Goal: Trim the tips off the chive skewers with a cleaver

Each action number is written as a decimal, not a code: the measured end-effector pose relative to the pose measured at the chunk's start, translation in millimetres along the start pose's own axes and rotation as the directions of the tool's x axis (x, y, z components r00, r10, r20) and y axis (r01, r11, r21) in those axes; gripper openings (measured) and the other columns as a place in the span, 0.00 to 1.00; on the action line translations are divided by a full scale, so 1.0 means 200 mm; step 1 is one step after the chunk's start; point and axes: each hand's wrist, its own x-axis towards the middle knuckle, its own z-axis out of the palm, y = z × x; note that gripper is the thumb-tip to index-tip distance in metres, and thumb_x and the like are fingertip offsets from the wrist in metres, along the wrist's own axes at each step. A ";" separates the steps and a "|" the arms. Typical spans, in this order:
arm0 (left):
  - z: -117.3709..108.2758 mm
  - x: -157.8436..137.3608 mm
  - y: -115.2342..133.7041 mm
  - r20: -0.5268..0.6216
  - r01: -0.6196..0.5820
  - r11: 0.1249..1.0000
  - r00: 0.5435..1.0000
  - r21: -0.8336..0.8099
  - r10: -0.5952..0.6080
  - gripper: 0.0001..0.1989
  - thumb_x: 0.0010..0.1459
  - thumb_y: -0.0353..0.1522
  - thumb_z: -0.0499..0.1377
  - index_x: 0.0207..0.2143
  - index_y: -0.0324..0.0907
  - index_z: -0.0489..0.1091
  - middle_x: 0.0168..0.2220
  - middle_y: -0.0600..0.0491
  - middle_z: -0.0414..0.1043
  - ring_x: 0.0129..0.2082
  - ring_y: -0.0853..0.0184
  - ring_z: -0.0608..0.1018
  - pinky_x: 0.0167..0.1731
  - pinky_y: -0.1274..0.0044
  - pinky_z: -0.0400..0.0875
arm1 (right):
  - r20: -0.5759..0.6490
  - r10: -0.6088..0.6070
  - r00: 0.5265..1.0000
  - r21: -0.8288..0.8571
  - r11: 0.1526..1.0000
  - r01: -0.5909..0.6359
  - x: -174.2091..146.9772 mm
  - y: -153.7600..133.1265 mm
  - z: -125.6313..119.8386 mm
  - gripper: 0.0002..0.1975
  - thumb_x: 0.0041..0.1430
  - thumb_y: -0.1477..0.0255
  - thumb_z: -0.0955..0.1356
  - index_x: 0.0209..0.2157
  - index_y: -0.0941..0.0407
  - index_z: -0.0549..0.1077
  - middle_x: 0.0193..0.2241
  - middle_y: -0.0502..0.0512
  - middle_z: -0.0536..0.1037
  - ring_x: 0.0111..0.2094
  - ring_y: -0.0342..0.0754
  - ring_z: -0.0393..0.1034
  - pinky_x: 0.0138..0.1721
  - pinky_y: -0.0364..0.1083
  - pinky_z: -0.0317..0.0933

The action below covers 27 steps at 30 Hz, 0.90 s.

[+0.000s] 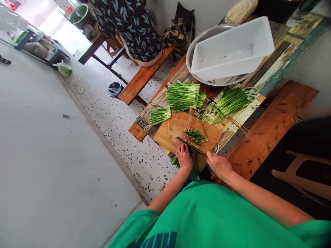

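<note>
My left hand (184, 158) is closed over a bunch of chives (175, 162) at the near edge of the wooden cutting board (165, 132). The cut ends of this bunch stick out to the left; the rest is hidden under the hand. My right hand (219, 166) grips a kitchen knife (190, 145), whose long blade lies across the board just beyond my left fingers. A small heap of chopped chives (195, 136) is on the board past the blade. Thin wooden skewers (190, 119) lie over the board's far side, with a single chive stalk (204, 130) close by.
Behind the board lie a large pile of chives (182, 96), a smaller bundle (160, 114) and another bundle (232, 101). A white plastic tub (232, 51) rests in a metal basin (190, 58). A wooden bench (274, 127) stands right; a person (131, 31) sits beyond the table.
</note>
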 end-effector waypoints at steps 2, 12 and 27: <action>-0.01 0.00 0.00 0.003 -0.002 1.000 1.000 0.020 0.002 0.28 0.59 0.41 0.57 0.60 0.41 0.63 0.58 0.41 0.64 0.57 0.51 0.64 0.53 0.61 0.61 | -0.024 -0.003 1.000 0.024 1.000 0.003 0.02 0.02 0.01 0.11 0.69 0.68 0.56 0.43 0.56 0.66 0.34 0.58 0.79 0.34 0.48 0.75 0.26 0.43 0.49; -0.05 0.05 0.04 0.021 -0.002 0.990 1.000 0.143 -0.001 0.43 0.50 0.47 0.63 0.63 0.36 0.56 0.54 0.39 0.65 0.53 0.50 0.66 0.50 0.62 0.62 | -0.208 0.031 0.978 0.174 0.985 0.006 0.09 0.11 -0.09 0.16 0.68 0.64 0.55 0.45 0.55 0.68 0.34 0.55 0.80 0.31 0.45 0.71 0.26 0.45 0.42; -0.39 -0.10 0.06 -0.260 -0.027 0.966 0.965 -0.257 -0.042 0.47 0.40 0.36 0.67 0.62 0.39 0.51 0.54 0.40 0.63 0.55 0.52 0.67 0.55 0.62 0.64 | -0.410 0.217 0.886 0.382 0.923 -0.049 -0.10 0.38 -0.16 0.13 0.63 0.62 0.59 0.36 0.55 0.69 0.27 0.55 0.79 0.25 0.47 0.69 0.25 0.44 0.44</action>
